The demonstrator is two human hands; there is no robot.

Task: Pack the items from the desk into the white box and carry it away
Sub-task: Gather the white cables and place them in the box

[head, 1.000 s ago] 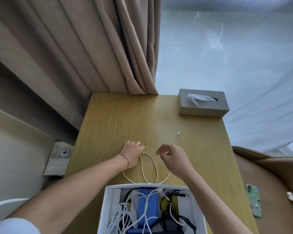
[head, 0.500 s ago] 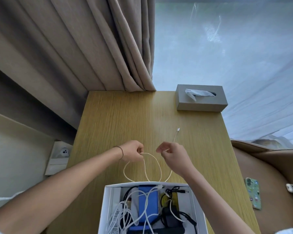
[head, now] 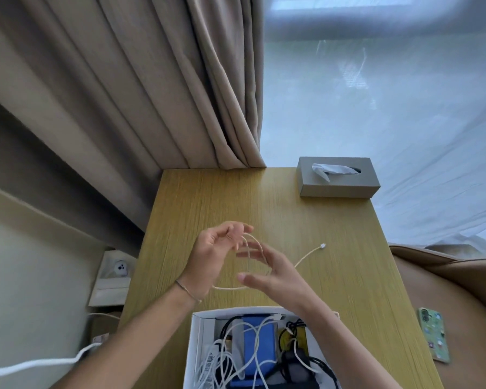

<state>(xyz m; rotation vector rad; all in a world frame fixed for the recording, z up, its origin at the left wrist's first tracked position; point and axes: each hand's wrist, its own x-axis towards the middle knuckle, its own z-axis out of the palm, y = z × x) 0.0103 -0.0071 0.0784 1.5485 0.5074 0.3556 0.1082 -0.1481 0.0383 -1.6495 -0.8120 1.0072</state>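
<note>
White box [head: 199, 346] at bottom centre of frame, on desk [head: 348, 276], packed with tangled cables and blue item. Above it, mid-frame, both hands raised over desk. Left hand [head: 211, 256] fingers loosely curled, cream cable [head: 306, 258] looped around them. Right hand [head: 275, 273] fingers straight, spread, beside loop. Cable's connector end trails right. Grey tissue box [head: 338, 178] upper right, at desk's far edge.

Box [head: 199, 346] at desk [head: 348, 276] near edge, tissue box [head: 337, 178] far right
</note>
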